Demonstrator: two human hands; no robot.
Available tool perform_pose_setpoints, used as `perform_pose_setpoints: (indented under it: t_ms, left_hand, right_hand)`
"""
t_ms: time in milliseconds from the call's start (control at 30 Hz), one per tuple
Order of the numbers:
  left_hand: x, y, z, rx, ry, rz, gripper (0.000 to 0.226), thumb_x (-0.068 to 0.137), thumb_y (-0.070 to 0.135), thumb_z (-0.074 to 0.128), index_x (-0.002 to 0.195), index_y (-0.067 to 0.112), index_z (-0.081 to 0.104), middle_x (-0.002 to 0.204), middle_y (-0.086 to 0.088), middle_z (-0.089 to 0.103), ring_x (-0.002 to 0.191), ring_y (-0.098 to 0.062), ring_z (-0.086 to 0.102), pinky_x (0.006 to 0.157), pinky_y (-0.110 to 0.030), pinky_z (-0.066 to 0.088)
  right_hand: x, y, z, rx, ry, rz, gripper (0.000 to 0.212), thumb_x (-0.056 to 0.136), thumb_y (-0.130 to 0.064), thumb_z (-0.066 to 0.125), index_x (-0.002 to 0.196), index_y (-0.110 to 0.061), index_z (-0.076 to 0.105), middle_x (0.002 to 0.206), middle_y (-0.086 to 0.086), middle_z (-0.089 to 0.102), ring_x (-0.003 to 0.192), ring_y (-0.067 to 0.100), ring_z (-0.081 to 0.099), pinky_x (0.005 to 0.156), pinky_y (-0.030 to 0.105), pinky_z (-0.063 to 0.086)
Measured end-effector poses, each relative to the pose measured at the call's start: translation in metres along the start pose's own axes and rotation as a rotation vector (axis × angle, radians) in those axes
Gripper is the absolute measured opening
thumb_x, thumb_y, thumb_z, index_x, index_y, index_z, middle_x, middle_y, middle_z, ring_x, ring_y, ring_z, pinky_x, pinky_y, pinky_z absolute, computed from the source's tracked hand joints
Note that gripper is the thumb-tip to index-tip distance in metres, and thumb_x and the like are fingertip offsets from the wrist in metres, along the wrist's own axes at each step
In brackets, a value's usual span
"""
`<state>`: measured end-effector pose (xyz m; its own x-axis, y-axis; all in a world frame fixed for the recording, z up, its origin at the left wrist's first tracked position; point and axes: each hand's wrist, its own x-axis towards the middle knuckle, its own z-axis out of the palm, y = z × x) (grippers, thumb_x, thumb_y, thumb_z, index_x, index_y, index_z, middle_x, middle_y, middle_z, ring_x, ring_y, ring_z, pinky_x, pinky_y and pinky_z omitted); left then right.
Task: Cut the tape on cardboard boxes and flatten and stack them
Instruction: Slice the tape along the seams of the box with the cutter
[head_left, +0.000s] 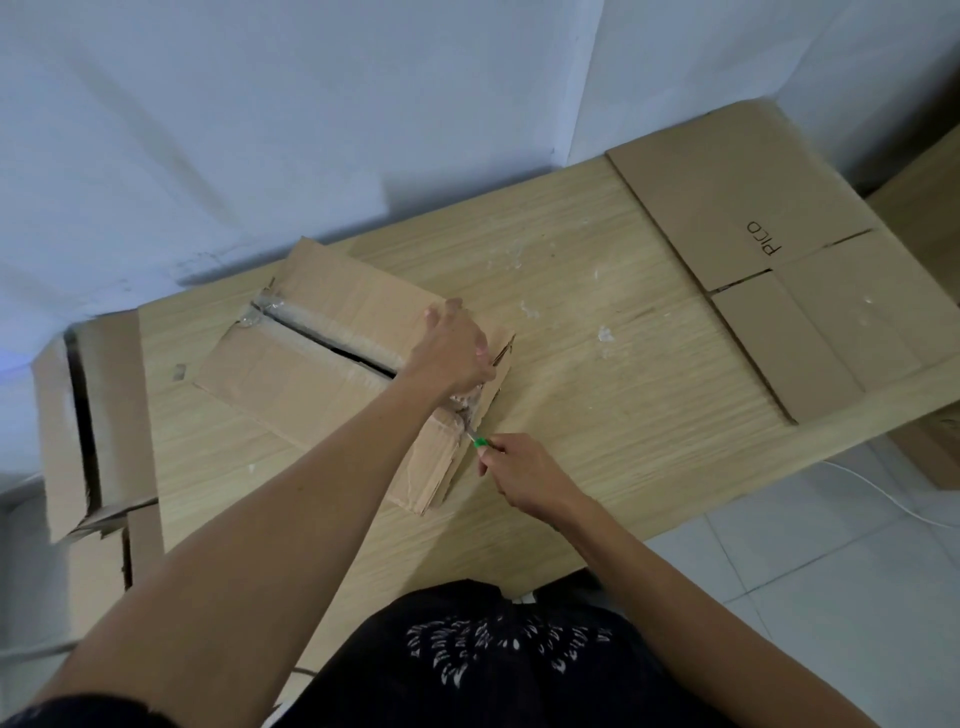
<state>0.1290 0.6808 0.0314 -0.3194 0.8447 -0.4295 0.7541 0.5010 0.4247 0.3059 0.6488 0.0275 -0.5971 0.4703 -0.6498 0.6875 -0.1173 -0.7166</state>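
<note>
A brown cardboard box lies on the wooden table, its top flaps split along a dark seam with torn clear tape at the far end. My left hand presses on the box's right end, fingers spread over the top. My right hand grips a green-handled cutter whose blade points into the crumpled tape at the box's near right corner.
A flattened box marked PICO lies at the table's right end. An open cardboard box stands off the table's left edge. More cardboard sits on the floor at the right. Tape scraps dot the tabletop. A white wall runs behind.
</note>
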Motion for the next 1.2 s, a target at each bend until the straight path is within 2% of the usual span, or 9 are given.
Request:
perform_pose_setpoints:
  t_ms: [167,267,400,567,700,767,833,1000,1200]
  left_hand:
    - [0.003,-0.004,0.005,-0.013,0.037,0.006,0.007,0.081,0.015,0.07,0.083,0.021,0.068,0.159,-0.014,0.025,0.152,-0.033,0.013,0.115,-0.041,0.029]
    - [-0.001,-0.01,0.004,-0.1,0.085,0.007,0.015,0.085,0.017,0.067,0.099,0.012,0.071,0.154,-0.011,0.033,0.148,-0.026,0.023,0.102,-0.023,0.028]
    - [-0.018,-0.022,-0.008,-0.254,0.183,0.131,0.012,0.09,0.026,0.071,0.097,0.017,0.07,0.134,-0.006,0.054,0.136,-0.023,0.044,0.102,-0.02,0.027]
    - [-0.069,-0.053,0.016,-0.095,0.269,0.132,0.056,0.087,0.05,0.068,0.134,0.026,0.048,0.164,0.0,0.018,0.155,-0.021,0.006,0.124,-0.052,0.007]
    - [-0.103,-0.066,0.05,0.079,0.171,-0.03,0.112,0.069,0.081,0.059,0.156,0.034,0.007,0.166,0.002,-0.024,0.15,-0.033,-0.031,0.111,-0.074,-0.012]
    - [-0.115,-0.069,0.059,0.034,0.171,-0.064,0.111,0.073,0.073,0.057,0.158,0.032,-0.002,0.163,0.001,-0.032,0.148,-0.033,-0.034,0.112,-0.075,-0.012]
    - [-0.126,-0.074,0.062,-0.014,0.168,-0.038,0.108,0.078,0.061,0.062,0.159,0.03,-0.003,0.163,0.001,-0.033,0.148,-0.031,-0.035,0.114,-0.072,-0.014]
    - [-0.145,-0.118,0.057,-0.042,0.123,0.101,0.101,0.082,0.049,0.07,0.16,0.032,0.008,0.164,0.007,-0.031,0.149,-0.021,-0.034,0.118,-0.062,-0.019]
    - [-0.17,-0.153,0.046,-0.127,0.281,0.094,0.087,0.08,0.023,0.067,0.156,0.027,0.026,0.17,0.006,-0.007,0.153,-0.013,-0.024,0.122,-0.056,-0.015]
  right_hand:
    - [-0.012,0.004,0.041,-0.037,-0.023,0.016,0.031,0.104,-0.025,0.044,0.088,-0.01,0.067,0.065,-0.004,0.051,0.055,0.011,0.041,0.056,0.03,0.034]
    - [-0.009,0.003,0.035,0.002,-0.015,0.021,0.029,0.104,-0.024,0.045,0.09,-0.008,0.064,0.069,-0.001,0.052,0.056,0.011,0.042,0.055,0.03,0.036]
    - [-0.001,0.003,0.0,0.083,0.196,0.061,0.023,0.102,-0.015,0.045,0.086,-0.014,0.061,0.068,-0.001,0.054,0.052,0.013,0.045,0.044,0.025,0.04]
    - [0.017,0.02,-0.018,0.06,0.41,0.027,0.019,0.1,-0.017,0.048,0.09,-0.015,0.064,0.07,0.002,0.057,0.058,0.016,0.049,0.052,0.03,0.042]
    - [0.034,0.04,-0.024,-0.107,0.498,0.112,0.041,0.099,-0.017,0.052,0.14,-0.008,0.05,0.117,0.015,0.064,0.092,0.029,0.065,0.076,0.038,0.054]
    - [0.041,0.038,-0.027,-0.165,0.484,0.099,0.072,0.095,-0.018,0.061,0.156,-0.009,0.025,0.152,0.019,0.038,0.133,0.035,0.046,0.108,0.042,0.041]
    - [0.043,0.025,-0.027,-0.247,0.497,-0.039,0.093,0.089,-0.021,0.069,0.16,-0.02,0.01,0.165,0.009,0.012,0.15,0.03,0.019,0.119,0.042,0.025]
    - [0.053,-0.012,-0.013,-0.643,0.318,-0.512,0.082,0.085,-0.021,0.067,0.156,-0.032,0.028,0.165,-0.005,0.013,0.151,0.021,0.015,0.124,0.042,0.019]
    - [0.063,-0.017,0.009,-0.634,0.179,-0.573,0.065,0.095,-0.028,0.064,0.154,-0.034,0.036,0.163,-0.018,0.02,0.139,0.0,0.031,0.113,0.022,0.03]
